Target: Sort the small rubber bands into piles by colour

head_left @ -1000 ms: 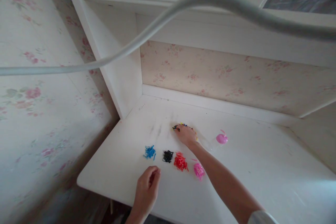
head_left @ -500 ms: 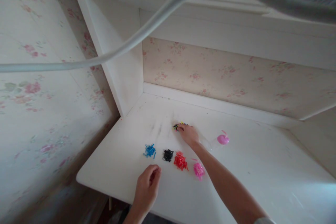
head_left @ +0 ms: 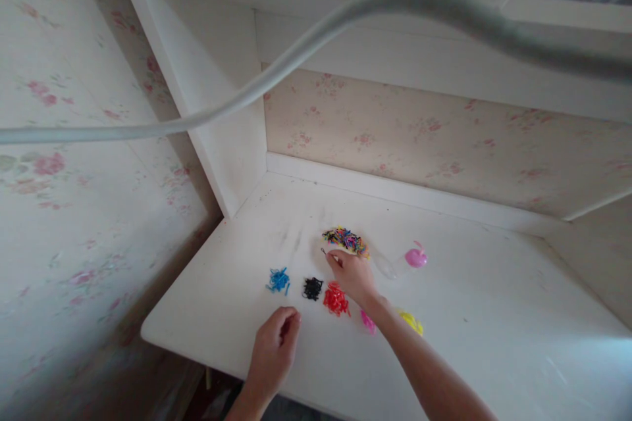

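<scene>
My right hand (head_left: 349,272) pinches a small black rubber band (head_left: 323,251) just in front of a mixed pile of coloured rubber bands (head_left: 345,239). Closed and curled, my left hand (head_left: 277,341) rests near the table's front edge; the inside of its fingers is hidden. Sorted piles lie between the hands: blue rubber bands (head_left: 279,281), black rubber bands (head_left: 313,289) and red rubber bands (head_left: 336,299). My right forearm partly covers the pink rubber bands (head_left: 368,321) and the yellow rubber bands (head_left: 410,322).
A clear plastic container (head_left: 388,266) lies beside the mixed pile, with a pink rounded piece (head_left: 416,256) at its right. The white table (head_left: 494,302) meets a shelf unit (head_left: 217,112) at the left. A pale cable (head_left: 276,75) crosses the upper view.
My right hand has drawn back from the mixed pile toward me, with a black rubber band at its fingertips. More of the mixed pile and the yellow bands now show. My left hand stays put.
</scene>
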The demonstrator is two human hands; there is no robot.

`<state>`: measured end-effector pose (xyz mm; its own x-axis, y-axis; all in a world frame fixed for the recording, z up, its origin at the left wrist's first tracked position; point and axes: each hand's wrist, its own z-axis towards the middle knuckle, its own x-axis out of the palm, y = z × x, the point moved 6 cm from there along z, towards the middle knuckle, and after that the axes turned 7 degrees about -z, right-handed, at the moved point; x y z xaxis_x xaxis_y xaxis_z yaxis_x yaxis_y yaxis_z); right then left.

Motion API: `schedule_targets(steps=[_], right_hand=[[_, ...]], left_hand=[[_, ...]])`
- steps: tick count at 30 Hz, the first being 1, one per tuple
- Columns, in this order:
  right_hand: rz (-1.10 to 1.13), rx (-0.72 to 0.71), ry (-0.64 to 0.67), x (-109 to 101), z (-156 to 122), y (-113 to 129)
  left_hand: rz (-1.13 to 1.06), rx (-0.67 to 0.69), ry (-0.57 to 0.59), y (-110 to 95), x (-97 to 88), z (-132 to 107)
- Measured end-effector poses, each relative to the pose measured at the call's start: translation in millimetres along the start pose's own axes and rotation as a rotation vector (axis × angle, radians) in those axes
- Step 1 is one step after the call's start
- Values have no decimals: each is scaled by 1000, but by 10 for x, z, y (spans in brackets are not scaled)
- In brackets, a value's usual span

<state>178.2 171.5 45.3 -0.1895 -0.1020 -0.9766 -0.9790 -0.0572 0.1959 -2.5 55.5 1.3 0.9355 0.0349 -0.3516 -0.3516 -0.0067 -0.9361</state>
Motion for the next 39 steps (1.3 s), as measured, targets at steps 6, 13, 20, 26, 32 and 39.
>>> schedule_targets(steps=[6, 13, 20, 26, 32, 39], right_hand=[[5, -84, 5, 73, -516, 192], [6, -129, -29, 94, -567, 249], [101, -156, -43, 91, -737, 160], [482, -45, -88, 321, -1223, -181], [637, 178, -154, 621, -1703, -760], [673, 228, -212, 590, -1780, -911]], left_hand=[[14, 19, 33, 6, 45, 4], [33, 17, 31, -4, 62, -27], [73, 37, 47, -9, 83, -27], [146, 50, 67, -29, 108, -28], [219, 54, 100, -73, 136, 19], [541, 184, 205, -594, 310, 621]])
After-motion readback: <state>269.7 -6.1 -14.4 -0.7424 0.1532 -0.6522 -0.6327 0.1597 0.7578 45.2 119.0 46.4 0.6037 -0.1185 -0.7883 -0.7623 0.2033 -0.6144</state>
